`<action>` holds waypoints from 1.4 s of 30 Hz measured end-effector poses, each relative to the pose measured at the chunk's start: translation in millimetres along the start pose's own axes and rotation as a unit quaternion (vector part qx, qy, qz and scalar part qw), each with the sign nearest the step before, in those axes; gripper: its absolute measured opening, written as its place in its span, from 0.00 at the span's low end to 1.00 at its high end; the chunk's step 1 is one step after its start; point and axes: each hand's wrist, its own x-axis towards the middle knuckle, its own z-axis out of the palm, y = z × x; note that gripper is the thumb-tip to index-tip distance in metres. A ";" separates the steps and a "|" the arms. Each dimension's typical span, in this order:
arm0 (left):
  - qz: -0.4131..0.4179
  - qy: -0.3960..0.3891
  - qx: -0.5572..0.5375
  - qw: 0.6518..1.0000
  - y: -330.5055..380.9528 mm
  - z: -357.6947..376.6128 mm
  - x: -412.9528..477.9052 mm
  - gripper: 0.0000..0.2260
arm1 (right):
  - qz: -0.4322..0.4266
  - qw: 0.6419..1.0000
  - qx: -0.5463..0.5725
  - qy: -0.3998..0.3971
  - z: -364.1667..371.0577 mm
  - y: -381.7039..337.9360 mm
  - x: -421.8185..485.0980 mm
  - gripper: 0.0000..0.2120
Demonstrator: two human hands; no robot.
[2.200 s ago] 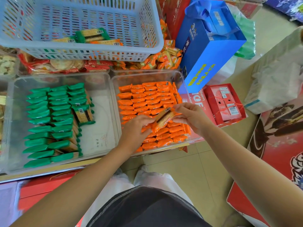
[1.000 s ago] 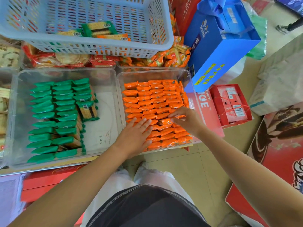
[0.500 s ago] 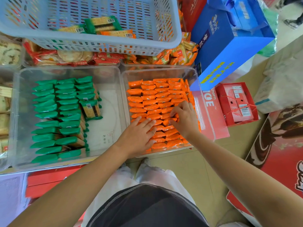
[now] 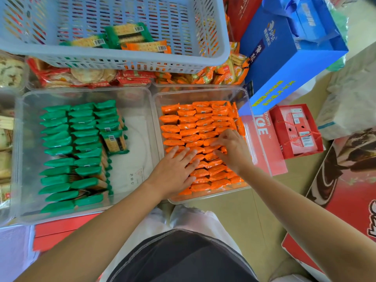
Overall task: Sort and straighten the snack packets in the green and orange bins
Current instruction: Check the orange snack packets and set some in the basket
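Two clear bins sit side by side. The left bin [image 4: 85,92] holds rows of green packets [image 4: 71,139], with one green packet [image 4: 114,141] lying face up beside the rows. The right bin [image 4: 203,90] is packed with rows of orange packets [image 4: 193,121]. My left hand [image 4: 175,169] lies flat with straight fingers pressing on the near orange rows. My right hand [image 4: 234,153] is just to its right, fingers curled down and pinching an orange packet in the middle rows.
A pale blue slotted basket [image 4: 122,62] stands behind the bins, holding two green packets and one orange packet [image 4: 146,46]. Other snack bins lie under it. A blue gift bag [image 4: 284,58] and red boxes [image 4: 297,131] crowd the right side.
The orange packet my hands held up 2.2 s ago is down among the rows. My left hand has flattened onto the packets, and my right hand has moved slightly back along the rows.
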 end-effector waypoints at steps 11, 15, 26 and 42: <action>-0.003 -0.008 -0.004 1.000 -2.0 -3.4 1.3 0.32 | -0.105 0.994 -0.033 0.007 -5.7 0.1 -0.2 0.01; -0.003 -0.035 -0.005 0.999 1.4 -6.5 1.2 0.27 | -0.085 0.996 0.017 -0.024 -11.8 5.4 -1.6 0.06; -0.127 0.091 -0.399 0.903 9.3 -29.4 8.8 0.26 | 0.113 0.911 0.383 0.106 -70.3 -2.6 -12.5 0.06; -0.167 0.114 -0.831 0.518 33.8 -56.5 11.7 0.12 | 0.197 0.814 0.544 0.048 -78.1 -17.7 -37.8 0.12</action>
